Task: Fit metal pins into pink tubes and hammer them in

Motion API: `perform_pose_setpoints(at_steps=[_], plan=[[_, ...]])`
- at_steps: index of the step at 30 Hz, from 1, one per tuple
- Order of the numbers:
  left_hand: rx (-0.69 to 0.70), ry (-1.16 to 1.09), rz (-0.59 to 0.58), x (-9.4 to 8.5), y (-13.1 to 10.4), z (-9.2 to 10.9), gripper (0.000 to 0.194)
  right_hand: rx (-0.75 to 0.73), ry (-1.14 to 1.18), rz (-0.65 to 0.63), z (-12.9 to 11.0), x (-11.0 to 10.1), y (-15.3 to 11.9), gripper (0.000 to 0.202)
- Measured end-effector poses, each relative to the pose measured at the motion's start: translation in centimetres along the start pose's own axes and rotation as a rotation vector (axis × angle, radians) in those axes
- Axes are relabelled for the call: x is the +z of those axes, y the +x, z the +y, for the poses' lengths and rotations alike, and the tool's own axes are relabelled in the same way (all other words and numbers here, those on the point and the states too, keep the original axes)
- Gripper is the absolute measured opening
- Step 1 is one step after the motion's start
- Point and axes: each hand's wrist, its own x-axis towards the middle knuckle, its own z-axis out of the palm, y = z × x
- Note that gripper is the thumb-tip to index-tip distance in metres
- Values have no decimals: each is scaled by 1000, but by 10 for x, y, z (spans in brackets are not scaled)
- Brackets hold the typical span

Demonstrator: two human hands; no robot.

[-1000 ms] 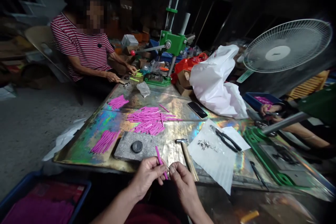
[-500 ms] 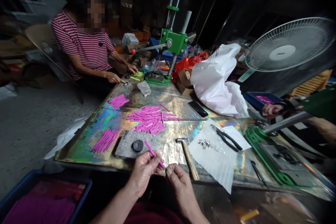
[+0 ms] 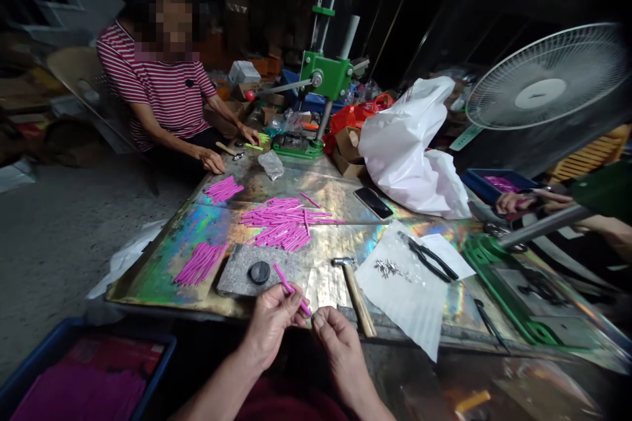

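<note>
Near the table's front edge, my left hand (image 3: 274,323) is closed around a pink stick (image 3: 282,277) that slants down to the right. My right hand (image 3: 336,337) is pinched at the stick's lower end; whatever lies between its fingertips is too small to make out. Behind my left hand a round black piece (image 3: 259,272) rests on a grey stone block (image 3: 230,274). A hammer (image 3: 359,299) lies right of the block. Small metal pieces (image 3: 390,269) and black-handled pliers (image 3: 432,260) lie on a white sheet (image 3: 415,316). Pink sticks (image 3: 276,217) are heaped behind the block.
Across the table (image 3: 316,177) are a green press (image 3: 323,75), a phone (image 3: 374,203) and a white bag (image 3: 407,145). Another green press (image 3: 513,296) stands at the right, near another person's hand (image 3: 513,202). A person in a striped shirt (image 3: 162,92) sits at the back left.
The seated person's hand has moved off the wooden-handled tool and back toward the table's edge. The camera view has shifted slightly. My hands keep nearly the same pose around the stick.
</note>
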Motion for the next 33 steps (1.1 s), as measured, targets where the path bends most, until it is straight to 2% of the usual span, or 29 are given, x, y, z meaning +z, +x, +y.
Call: perform_pose_setpoints(at_steps=[10,19,25,29,33], plan=[[-8,-5,3,0,0,-4,24,-10,1,-1,1,1,1,33],[118,148,43,-4,1,-9,23,-7,5,9,-2,6,4,34],[145,141,78,-7,0,-1,22,-35,-65,-3,-6,8,7,34],[206,119,194,-21,4,19,24,-114,-148,73,-10,-14,13,35],[374,200,315,-46,11,40,20,-161,-448,259,-10,-60,25,35]])
